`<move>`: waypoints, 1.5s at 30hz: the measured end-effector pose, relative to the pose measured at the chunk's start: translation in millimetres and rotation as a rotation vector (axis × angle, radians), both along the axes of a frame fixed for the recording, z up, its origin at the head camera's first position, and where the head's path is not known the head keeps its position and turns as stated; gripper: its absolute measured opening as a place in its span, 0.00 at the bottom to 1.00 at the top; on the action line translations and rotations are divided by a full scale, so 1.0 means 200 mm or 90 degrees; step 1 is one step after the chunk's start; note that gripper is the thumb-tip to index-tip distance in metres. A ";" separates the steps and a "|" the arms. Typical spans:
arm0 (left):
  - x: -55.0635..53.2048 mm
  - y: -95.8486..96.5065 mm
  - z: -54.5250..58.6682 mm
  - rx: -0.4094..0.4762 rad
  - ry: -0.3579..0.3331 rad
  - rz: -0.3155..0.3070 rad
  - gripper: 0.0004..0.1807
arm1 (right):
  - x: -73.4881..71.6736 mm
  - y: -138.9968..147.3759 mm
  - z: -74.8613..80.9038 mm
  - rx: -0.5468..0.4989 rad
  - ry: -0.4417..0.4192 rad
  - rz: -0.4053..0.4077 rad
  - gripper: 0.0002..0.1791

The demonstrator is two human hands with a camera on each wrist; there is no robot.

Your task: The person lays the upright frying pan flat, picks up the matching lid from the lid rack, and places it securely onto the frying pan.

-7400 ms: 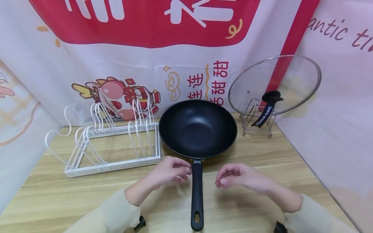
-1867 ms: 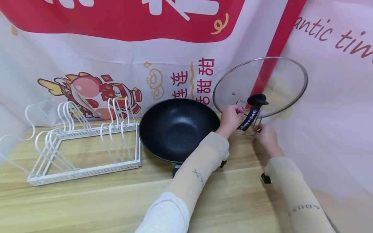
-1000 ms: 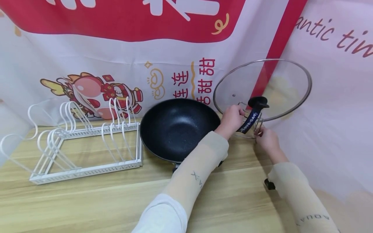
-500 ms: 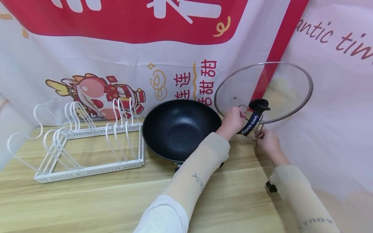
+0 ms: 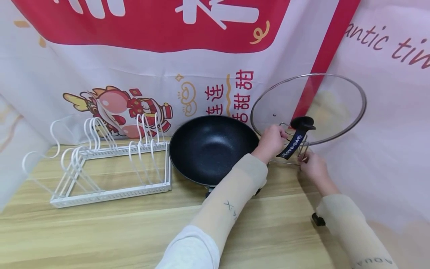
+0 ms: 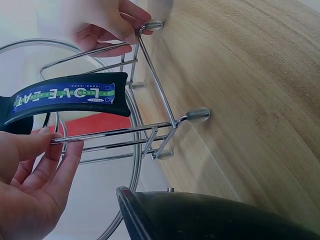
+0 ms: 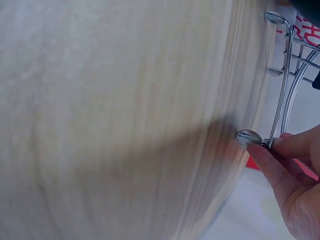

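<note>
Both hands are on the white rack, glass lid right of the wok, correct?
Not the white rack: the left hand and right hand hold the silver stand, per the left wrist view. The glass lid is right of the wok.

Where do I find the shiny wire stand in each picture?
Head: wire stand, right of the middle.
Left wrist: wire stand, just up and left of the middle.
Right wrist: wire stand, upper right.
Shared landmark: the right hand, pinching the wire stand's corner.

Glass lid [image 5: 309, 106] tilted in wire rack [image 6: 117, 132]
</note>
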State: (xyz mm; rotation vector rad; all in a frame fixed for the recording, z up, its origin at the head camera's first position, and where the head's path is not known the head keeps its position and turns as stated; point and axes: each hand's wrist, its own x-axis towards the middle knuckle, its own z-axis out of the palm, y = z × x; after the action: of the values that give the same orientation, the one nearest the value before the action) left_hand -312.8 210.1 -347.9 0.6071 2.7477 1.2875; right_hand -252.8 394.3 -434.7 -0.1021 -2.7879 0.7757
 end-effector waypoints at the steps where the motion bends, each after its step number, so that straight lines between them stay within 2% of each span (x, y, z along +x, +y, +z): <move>1: 0.00 0.00 0.00 0.001 0.002 -0.001 0.06 | 0.00 0.00 0.00 0.003 0.003 0.002 0.04; 7: 0.00 -0.01 0.00 -0.010 0.009 -0.009 0.06 | 0.01 0.00 0.00 0.013 0.024 0.012 0.03; 14: 0.00 0.00 0.00 -0.066 0.026 -0.012 0.05 | 0.03 -0.01 0.00 0.023 0.038 0.016 0.02; 27: 0.01 0.00 0.00 -0.055 0.008 -0.011 0.04 | 0.03 -0.01 -0.01 0.027 0.036 0.008 0.03; 36: 0.02 -0.02 0.03 -0.057 -0.004 -0.018 0.04 | 0.04 -0.02 0.01 0.032 0.030 0.014 0.03; 45: 0.04 -0.03 0.02 -0.062 -0.001 -0.026 0.04 | 0.09 -0.02 0.01 0.027 0.031 0.025 0.02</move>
State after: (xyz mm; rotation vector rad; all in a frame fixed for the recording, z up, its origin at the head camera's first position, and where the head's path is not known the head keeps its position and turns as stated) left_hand -304.1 204.7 -344.4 0.6519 2.7618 1.1386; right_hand -234.3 389.5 -432.5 -0.0197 -2.7660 0.7187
